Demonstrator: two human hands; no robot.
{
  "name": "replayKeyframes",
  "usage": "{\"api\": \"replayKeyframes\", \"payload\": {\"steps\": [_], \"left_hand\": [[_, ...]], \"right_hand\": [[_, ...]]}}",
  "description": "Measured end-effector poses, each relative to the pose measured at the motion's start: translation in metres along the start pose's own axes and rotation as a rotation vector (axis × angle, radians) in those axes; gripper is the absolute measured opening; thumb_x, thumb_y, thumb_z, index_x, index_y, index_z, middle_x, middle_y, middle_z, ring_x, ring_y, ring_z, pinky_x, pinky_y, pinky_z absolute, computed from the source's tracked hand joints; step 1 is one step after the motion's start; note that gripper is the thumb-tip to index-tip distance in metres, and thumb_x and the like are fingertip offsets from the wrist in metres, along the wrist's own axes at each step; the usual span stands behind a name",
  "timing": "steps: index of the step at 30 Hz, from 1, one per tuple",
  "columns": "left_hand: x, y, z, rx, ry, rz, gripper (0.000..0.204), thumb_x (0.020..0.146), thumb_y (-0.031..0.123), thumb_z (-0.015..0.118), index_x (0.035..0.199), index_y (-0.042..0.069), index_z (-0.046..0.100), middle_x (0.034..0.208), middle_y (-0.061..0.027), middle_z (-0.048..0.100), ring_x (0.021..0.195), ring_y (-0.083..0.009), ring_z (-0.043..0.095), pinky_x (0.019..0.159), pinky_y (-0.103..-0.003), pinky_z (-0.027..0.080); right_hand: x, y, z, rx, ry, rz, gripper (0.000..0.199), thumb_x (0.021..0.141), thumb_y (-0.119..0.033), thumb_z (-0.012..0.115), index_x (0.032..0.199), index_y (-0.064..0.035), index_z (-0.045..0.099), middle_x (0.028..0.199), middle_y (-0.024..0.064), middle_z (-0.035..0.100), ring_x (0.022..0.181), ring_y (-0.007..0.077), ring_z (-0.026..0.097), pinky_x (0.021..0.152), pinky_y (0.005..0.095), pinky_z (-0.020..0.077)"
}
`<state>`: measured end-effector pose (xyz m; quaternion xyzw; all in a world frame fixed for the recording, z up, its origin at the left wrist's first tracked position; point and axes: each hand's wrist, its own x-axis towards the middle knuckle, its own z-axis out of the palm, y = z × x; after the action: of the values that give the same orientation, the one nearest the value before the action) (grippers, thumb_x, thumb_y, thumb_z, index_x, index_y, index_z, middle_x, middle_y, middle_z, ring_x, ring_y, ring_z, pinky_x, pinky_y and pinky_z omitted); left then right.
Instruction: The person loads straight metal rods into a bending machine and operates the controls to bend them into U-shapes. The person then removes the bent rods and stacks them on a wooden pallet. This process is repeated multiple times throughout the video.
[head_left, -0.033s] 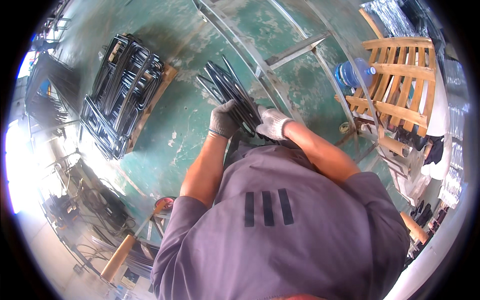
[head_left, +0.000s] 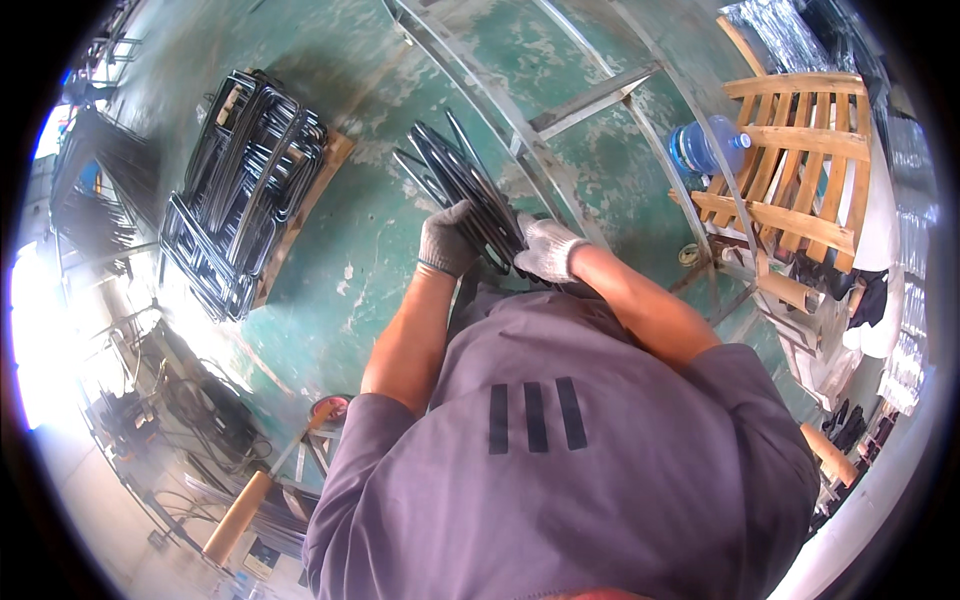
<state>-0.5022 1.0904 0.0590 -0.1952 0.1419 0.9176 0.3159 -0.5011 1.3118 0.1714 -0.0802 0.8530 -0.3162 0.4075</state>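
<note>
The worry I had right there was the bundle of bent metal rods (head_left: pixel 462 190) fanning out: they were gripped only at their near ends, the far ends spreading loose beyond both hands, so I judged one could slide free and clatter to the green floor (head_left: pixel 360 270). The long steel frame (head_left: pixel 560 110) ran just past the right hand, and a swinging rod end could have snagged it.

My left hand (head_left: pixel 447 240), in a grey glove, was closed around the near side of the bundle, fingers wrapped tight. My right hand (head_left: pixel 548 248), in a white glove, was clamped on the same rods just beside it, the two hands almost touching.

Well off to the left of the left hand lay a stack of rods (head_left: pixel 245 190) on a board. Out past the right hand stood a wooden chair (head_left: pixel 800 170), a blue water bottle (head_left: pixel 705 148) near it.
</note>
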Motion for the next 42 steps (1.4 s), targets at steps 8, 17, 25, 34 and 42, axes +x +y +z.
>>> {"api": "replayKeyframes", "payload": {"steps": [8, 17, 25, 34, 42], "left_hand": [[0.010, 0.017, 0.046, 0.041, -0.135, 0.080, 0.066, 0.090, 0.021, 0.075, 0.147, -0.007, 0.056, 0.131, -0.0237, 0.070, 0.124, -0.0417, 0.067, 0.110, -0.057, 0.053], [0.022, 0.021, 0.067, 0.121, -0.117, -0.095, 0.076, 0.087, 0.019, 0.077, 0.153, -0.005, 0.050, 0.147, -0.0282, 0.061, 0.137, -0.0432, 0.060, 0.118, -0.057, 0.048], [0.019, -0.008, 0.087, 0.210, -0.125, -0.191, 0.073, 0.087, 0.020, 0.076, 0.151, -0.006, 0.052, 0.142, -0.0267, 0.065, 0.133, -0.0439, 0.063, 0.118, -0.057, 0.048], [0.026, -0.032, 0.101, 0.215, 0.038, -0.357, 0.057, 0.091, 0.020, 0.064, 0.140, -0.007, 0.060, 0.128, -0.0232, 0.072, 0.111, -0.0389, 0.071, 0.106, -0.051, 0.054], [0.052, 0.010, -0.003, 0.093, 0.024, -0.122, 0.020, 0.088, 0.014, 0.062, 0.094, -0.002, 0.073, 0.098, -0.0218, 0.076, 0.092, -0.0390, 0.074, 0.097, -0.053, 0.059]], "right_hand": [[-0.020, 0.015, -0.007, 0.186, 0.093, -0.136, 0.055, 0.085, -0.017, 0.078, 0.132, 0.0016, 0.057, 0.104, 0.0265, 0.072, 0.102, 0.0400, 0.072, 0.090, 0.0465, 0.0537], [0.024, 0.054, 0.044, 0.476, 0.267, -0.214, 0.081, 0.072, -0.031, 0.094, 0.135, 0.0041, 0.056, 0.117, 0.0251, 0.072, 0.112, 0.0351, 0.070, 0.100, 0.0409, 0.0532], [-0.016, 0.075, 0.032, 0.550, 0.149, -0.243, 0.090, 0.077, -0.043, 0.094, 0.145, 0.0011, 0.054, 0.121, 0.0217, 0.075, 0.118, 0.0336, 0.070, 0.104, 0.0379, 0.0531], [0.034, 0.126, 0.022, 0.394, -0.124, -0.198, 0.094, 0.090, -0.088, 0.058, 0.130, -0.0029, 0.072, 0.116, 0.0205, 0.077, 0.112, 0.0315, 0.071, 0.096, 0.0444, 0.0507], [0.054, 0.058, -0.033, 0.097, -0.027, -0.172, 0.074, 0.092, -0.063, 0.074, 0.117, 0.0067, 0.074, 0.108, 0.0277, 0.077, 0.104, 0.0404, 0.074, 0.091, 0.0463, 0.0540]]}}
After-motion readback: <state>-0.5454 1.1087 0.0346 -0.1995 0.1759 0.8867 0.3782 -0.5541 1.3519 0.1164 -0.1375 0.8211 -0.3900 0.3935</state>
